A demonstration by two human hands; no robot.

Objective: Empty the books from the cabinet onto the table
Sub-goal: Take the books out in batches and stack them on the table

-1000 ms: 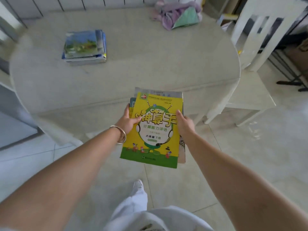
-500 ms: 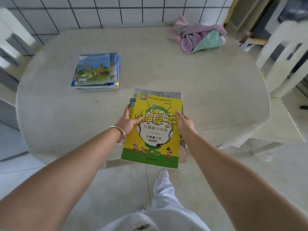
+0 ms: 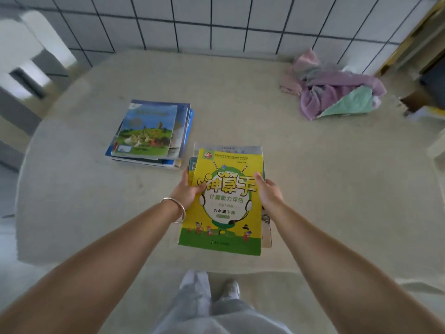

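Both forearms are reaching forward from the near edge of the view, converging over the near part of the oval bench. The left hand is gripping the left edge of a held stack of books, thumb lying on the yellow-and-green top cover and fingers curling under the stack. A silver bangle is sitting on the left wrist. The right hand is gripping the right edge of the same stack, thumb on the cover, fingers passing underneath out of sight. The yellow workbook is lying on top; edges of other books are showing beyond its far and right sides. Whether the stack is touching the bench surface cannot be told.

A second stack of books, topped by a blue-and-green picture cover, is resting on the bench just left of and beyond the held stack. A crumpled purple and green cloth is lying at the far right of the bench. A tiled wall is standing beyond the far edge.
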